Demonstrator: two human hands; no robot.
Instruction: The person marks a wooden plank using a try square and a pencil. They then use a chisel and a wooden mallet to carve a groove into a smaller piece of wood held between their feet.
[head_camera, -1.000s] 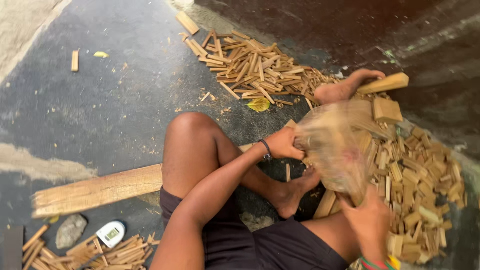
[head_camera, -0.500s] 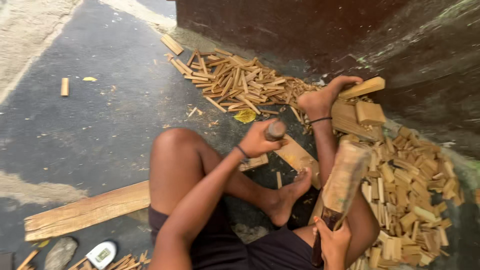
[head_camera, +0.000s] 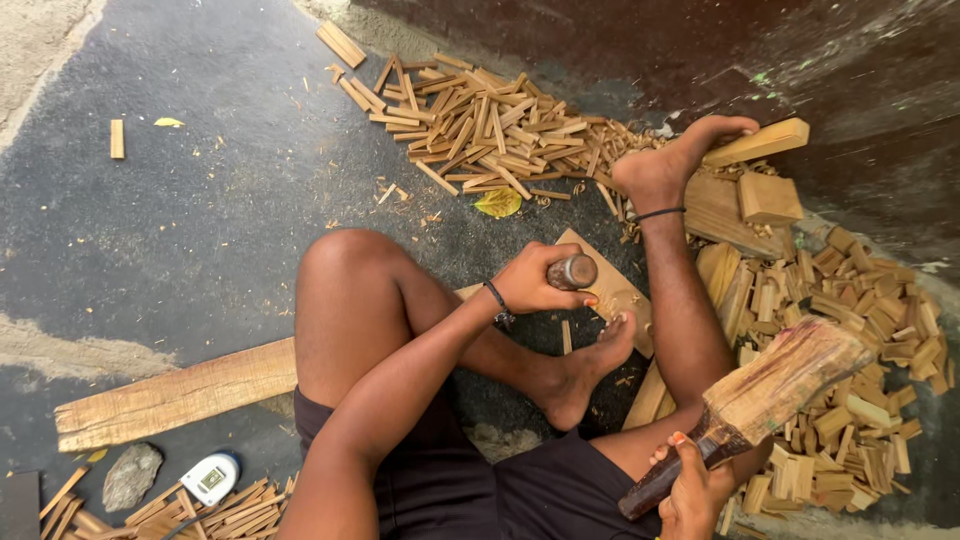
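Head view: left hand (head_camera: 530, 280) grips dark handle (head_camera: 574, 272); right hand (head_camera: 692, 490) perhaps a mallet (head_camera: 760, 400).

It was an outdoor, ground-level woodworking spot, a makeshift workshop on dark pavement (head_camera: 190, 230). A far pile of split wooden sticks (head_camera: 490, 125) lay on the ground, and a heap of short cut blocks (head_camera: 860, 340) filled the right side beside a dark wall (head_camera: 800, 60). A long rough plank (head_camera: 175, 395) lay at the near left, with more sticks (head_camera: 215, 510) and a stone (head_camera: 130, 475) nearby.
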